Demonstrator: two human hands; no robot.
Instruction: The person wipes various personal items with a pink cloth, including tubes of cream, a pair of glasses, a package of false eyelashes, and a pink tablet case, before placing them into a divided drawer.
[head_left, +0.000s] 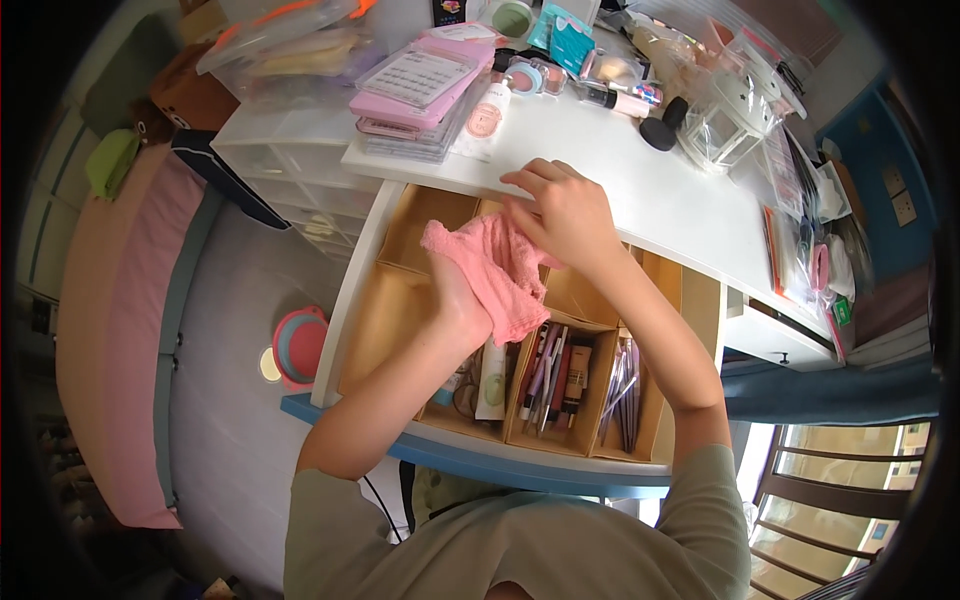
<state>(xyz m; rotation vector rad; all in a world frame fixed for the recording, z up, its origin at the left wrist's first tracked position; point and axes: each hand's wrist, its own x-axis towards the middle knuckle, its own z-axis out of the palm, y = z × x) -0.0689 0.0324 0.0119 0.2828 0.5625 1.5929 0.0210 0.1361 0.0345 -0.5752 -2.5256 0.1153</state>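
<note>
A pink terry cloth (499, 270) is draped over my left hand (459, 304). The wrist and side of that hand show, while its fingers are hidden beneath the fabric. My right hand (566, 214) hovers over the desk's front edge with fingers spread. Its thumb lies against the cloth's upper part. Below both hands, a pulled-out white drawer (358, 300) holds brown cardboard boxes (390, 319) as dividers. One compartment contains cosmetic pencils and tubes (555, 375); another holds slender makeup brushes (622, 397). A pale tube (493, 382) stands in the compartment nearer my left arm.
On the white desktop (637, 187) are stacked pink lash cases (427, 79), a white squeeze tube (489, 112), a black-capped item (664, 127) and a white lantern (724, 127) in plastic. Clear storage drawers (292, 165) stand left. A pink-rimmed folding basin (300, 346) is on the floor.
</note>
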